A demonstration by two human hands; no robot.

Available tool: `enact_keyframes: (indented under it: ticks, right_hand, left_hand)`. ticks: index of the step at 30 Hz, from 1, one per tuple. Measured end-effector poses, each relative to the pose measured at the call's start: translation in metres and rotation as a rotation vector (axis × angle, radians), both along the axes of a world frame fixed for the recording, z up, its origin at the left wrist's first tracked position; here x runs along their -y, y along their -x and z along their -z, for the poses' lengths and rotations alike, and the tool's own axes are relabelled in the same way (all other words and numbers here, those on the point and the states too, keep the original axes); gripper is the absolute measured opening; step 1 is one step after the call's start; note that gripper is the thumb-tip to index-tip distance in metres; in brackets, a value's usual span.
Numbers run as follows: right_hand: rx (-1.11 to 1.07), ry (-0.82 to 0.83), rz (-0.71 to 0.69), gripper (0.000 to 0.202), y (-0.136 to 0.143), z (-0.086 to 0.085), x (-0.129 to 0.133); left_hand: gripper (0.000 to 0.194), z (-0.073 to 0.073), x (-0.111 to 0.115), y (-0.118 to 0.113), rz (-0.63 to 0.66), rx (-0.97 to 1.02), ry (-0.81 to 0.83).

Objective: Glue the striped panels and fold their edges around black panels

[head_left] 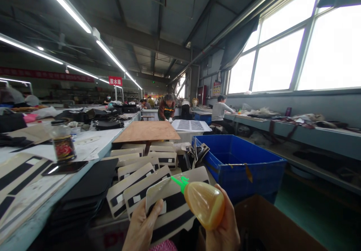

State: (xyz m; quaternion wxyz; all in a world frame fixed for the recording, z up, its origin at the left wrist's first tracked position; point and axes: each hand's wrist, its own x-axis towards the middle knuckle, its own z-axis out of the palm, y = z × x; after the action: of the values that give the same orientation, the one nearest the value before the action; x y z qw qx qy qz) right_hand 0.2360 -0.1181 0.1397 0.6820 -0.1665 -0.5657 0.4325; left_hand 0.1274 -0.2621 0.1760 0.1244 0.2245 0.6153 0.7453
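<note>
In the head view the left hand [143, 224] presses a cream panel [175, 202] with dark strips, thumb flat on its near edge and the other fingers hidden beneath it, so it is clamped on that piece; the right hand [222, 226] is wrapped tight round an amber squeeze bottle [204, 204], whose green nozzle [180, 183] touches the panel's upper edge. Whether any glue already lies on this panel cannot be told; judging by the nozzle's place, the piece in hand looks only begun. Just beyond the panel a fanned row of like panels [135, 179] lies overlapping, and whether those are finished or waiting cannot be said. Left of the panel sits a stack of dark sheets [90, 191]; farther left on the worktable [25, 206] stand a jar [63, 144] and a phone [64, 167]. Right of the panel a blue crate [245, 164] stands close, and a cardboard box [270, 224] crowds the right wrist. Beyond the row lies a wooden board [148, 131]; well behind it other people [166, 108] work at benches.
</note>
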Motion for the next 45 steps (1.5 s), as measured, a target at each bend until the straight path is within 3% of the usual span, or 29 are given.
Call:
enact_keyframes:
  ticks: [4, 10, 15, 24, 29, 33, 37, 42, 45]
  right_hand:
    - [0.016, 0.088, -0.006, 0.071, 0.000, -0.010, 0.017]
    - [-0.020, 0.067, 0.053, 0.070, 0.000, -0.016, 0.010]
    - [0.017, 0.078, 0.019, 0.072, 0.000, -0.012, 0.016]
    - [0.072, 0.036, 0.155, 0.055, -0.005, -0.021, -0.026]
    - [0.020, 0.011, 0.066, 0.056, -0.002, -0.021, -0.018]
    - [0.039, 0.004, 0.084, 0.050, -0.003, -0.020, -0.012]
    - [0.078, -0.040, -0.016, 0.048, -0.006, -0.017, -0.014]
    - [0.037, 0.045, 0.072, 0.058, -0.005, -0.019, -0.020]
    - [0.020, 0.062, 0.053, 0.060, -0.005, -0.023, -0.019]
  left_hand:
    - [0.032, 0.000, 0.001, 0.001, 0.043, -0.009, -0.007]
    - [0.046, 0.003, 0.003, 0.002, -0.016, 0.047, -0.021]
    - [0.033, 0.003, 0.002, 0.002, 0.016, -0.001, -0.022]
    - [0.040, 0.012, 0.016, 0.022, -0.015, 0.056, -0.028]
    - [0.038, 0.009, 0.015, 0.022, -0.002, 0.051, -0.027]
    - [0.038, 0.007, 0.015, 0.019, 0.012, 0.059, -0.015]
    - [0.038, 0.009, 0.017, 0.021, 0.011, 0.056, -0.015]
    - [0.040, 0.011, 0.017, 0.027, 0.019, 0.007, 0.024]
    - [0.039, 0.011, 0.018, 0.030, 0.029, -0.016, 0.035]
